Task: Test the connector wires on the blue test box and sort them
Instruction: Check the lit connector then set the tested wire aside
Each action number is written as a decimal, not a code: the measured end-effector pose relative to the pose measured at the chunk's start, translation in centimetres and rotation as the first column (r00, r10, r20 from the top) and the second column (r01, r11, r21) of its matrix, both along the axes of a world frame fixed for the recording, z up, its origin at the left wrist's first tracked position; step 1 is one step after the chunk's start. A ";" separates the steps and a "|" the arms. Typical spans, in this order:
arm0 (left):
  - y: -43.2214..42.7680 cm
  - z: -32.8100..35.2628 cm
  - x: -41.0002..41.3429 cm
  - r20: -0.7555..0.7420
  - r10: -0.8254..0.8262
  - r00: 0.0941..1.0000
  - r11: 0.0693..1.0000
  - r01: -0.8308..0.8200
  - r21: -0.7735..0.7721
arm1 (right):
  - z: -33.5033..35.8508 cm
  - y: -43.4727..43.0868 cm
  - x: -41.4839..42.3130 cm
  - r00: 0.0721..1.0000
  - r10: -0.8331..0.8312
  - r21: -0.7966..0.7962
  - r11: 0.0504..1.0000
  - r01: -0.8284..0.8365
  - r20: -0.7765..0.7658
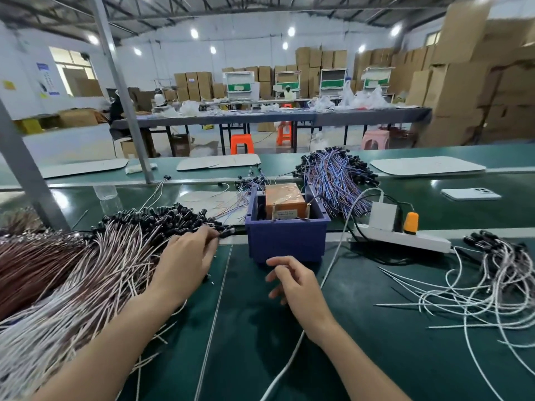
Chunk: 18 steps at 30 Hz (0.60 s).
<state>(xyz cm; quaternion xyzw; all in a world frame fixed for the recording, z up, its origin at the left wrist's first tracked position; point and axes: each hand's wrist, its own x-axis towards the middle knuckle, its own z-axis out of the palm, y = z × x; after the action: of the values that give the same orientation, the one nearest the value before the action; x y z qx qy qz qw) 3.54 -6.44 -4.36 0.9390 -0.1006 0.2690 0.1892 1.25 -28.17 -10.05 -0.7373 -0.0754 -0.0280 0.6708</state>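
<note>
Left of the blue plastic test box, the heap of pinkish-white wires with black plug ends lies with its wires running away from the box and its plugs toward it. Your left grip, the nearer one, rests on the heap's box-side edge, fingers bent over the plugs; whether one is pinched I cannot tell. Inside the box stand two upright metal pins. Your right grip hovers just before the box, loosely curled, empty. Three heaps in all, counting the purple-blue wire heap behind the box and the loose white wire heap to its right.

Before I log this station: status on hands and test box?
Left hand on a connector at the wire pile, grip unclear. Right hand empty before blue test box. White cable alongside.
</note>
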 end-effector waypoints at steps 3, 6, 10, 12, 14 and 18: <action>-3.9 1.7 -1.1 0.100 -0.139 0.985 0.981 0.151 -0.122 | 1.8 0.0 0.0 0.996 0.055 0.150 0.987 -0.064 0.063; -8.6 1.8 -2.5 0.187 -0.286 0.940 0.953 0.299 -0.047 | 3.8 -0.4 0.8 0.995 0.071 0.370 0.925 -0.092 0.068; -12.9 0.3 -3.0 0.107 -0.451 0.886 0.877 0.462 -0.134 | 5.6 -2.2 0.8 0.994 0.012 0.618 0.784 0.058 -0.108; -13.7 -0.7 -2.8 0.102 -0.461 0.881 0.878 0.470 -0.086 | 5.5 -3.6 0.8 0.974 -0.044 0.678 0.711 0.186 -0.221; -13.6 -1.8 -2.6 0.086 -0.438 0.895 0.899 0.433 0.068 | 5.5 -5.3 0.7 0.962 -0.073 0.739 0.625 0.250 -0.264; -11.8 -3.3 -2.6 -0.034 -0.390 0.920 0.909 0.390 0.146 | 5.1 -8.8 0.7 0.955 -0.091 0.825 0.484 0.291 -0.284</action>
<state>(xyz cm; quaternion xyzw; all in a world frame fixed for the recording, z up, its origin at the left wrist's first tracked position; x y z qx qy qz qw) 0.91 -18.27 -7.63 0.9121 -0.3055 0.2158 0.1682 1.91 -36.98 -4.92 -0.3096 0.0995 -0.0619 0.9436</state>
